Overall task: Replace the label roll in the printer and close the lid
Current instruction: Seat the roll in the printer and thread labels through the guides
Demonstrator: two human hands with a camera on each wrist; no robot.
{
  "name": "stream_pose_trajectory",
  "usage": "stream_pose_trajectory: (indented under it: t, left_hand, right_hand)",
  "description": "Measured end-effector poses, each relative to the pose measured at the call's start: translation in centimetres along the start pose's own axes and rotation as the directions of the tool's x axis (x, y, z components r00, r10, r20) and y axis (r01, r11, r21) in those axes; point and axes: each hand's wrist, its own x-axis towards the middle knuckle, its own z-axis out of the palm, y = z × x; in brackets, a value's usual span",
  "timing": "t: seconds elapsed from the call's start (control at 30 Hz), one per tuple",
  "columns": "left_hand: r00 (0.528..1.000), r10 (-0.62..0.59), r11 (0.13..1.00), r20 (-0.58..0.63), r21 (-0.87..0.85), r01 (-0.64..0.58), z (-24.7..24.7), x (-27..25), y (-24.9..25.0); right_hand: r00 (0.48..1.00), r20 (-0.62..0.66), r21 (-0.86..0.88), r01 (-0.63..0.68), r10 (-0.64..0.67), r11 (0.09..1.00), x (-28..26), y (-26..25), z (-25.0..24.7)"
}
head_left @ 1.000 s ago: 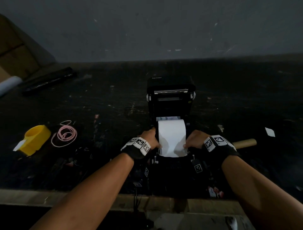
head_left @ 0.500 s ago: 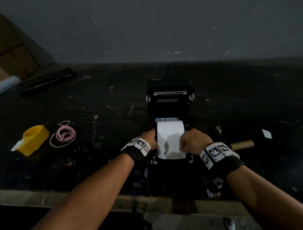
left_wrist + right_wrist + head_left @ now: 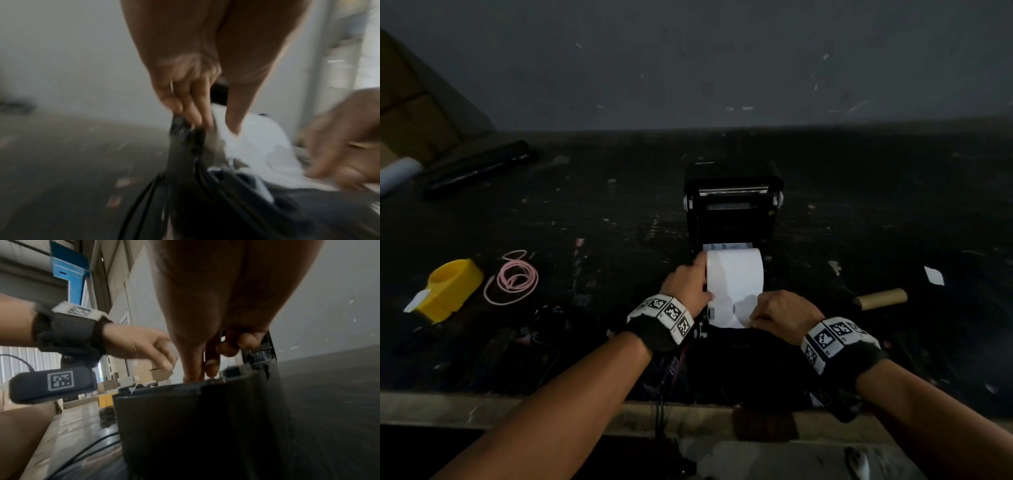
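Note:
The black printer (image 3: 732,212) stands mid-table with its lid (image 3: 732,181) raised upright at the back. A white label roll (image 3: 734,274) lies in the open bay, its paper drawn forward toward me. My left hand (image 3: 688,284) is at the roll's left end. In the left wrist view its thumb presses the white roll (image 3: 261,138) and its fingers (image 3: 193,113) rest on the black side wall. My right hand (image 3: 780,308) pinches the paper's front right corner at the printer's front edge (image 3: 195,402), thumb and forefinger (image 3: 191,368) pointing down.
An empty cardboard core (image 3: 881,298) lies right of the printer, with a white paper scrap (image 3: 933,275) beyond it. To the left are a yellow tape dispenser (image 3: 450,289), a pink cord coil (image 3: 515,277) and dark cables (image 3: 551,322). A long black bar (image 3: 479,169) lies far left.
My right hand left the roll's right side, crossed over the paper and came down on its front right corner. The left hand stayed at the roll's left end.

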Motion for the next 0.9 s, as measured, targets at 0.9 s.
stream_pose_trajectory:
  t: [0.9]
  left_hand:
    - [0.872, 0.344, 0.780, 0.348, 0.411, -0.472, 1.6, -1.5, 0.6]
  right_hand:
    - [0.994, 0.037, -0.235, 0.105, -0.099, 0.966, -0.3, 0.1, 0.5]
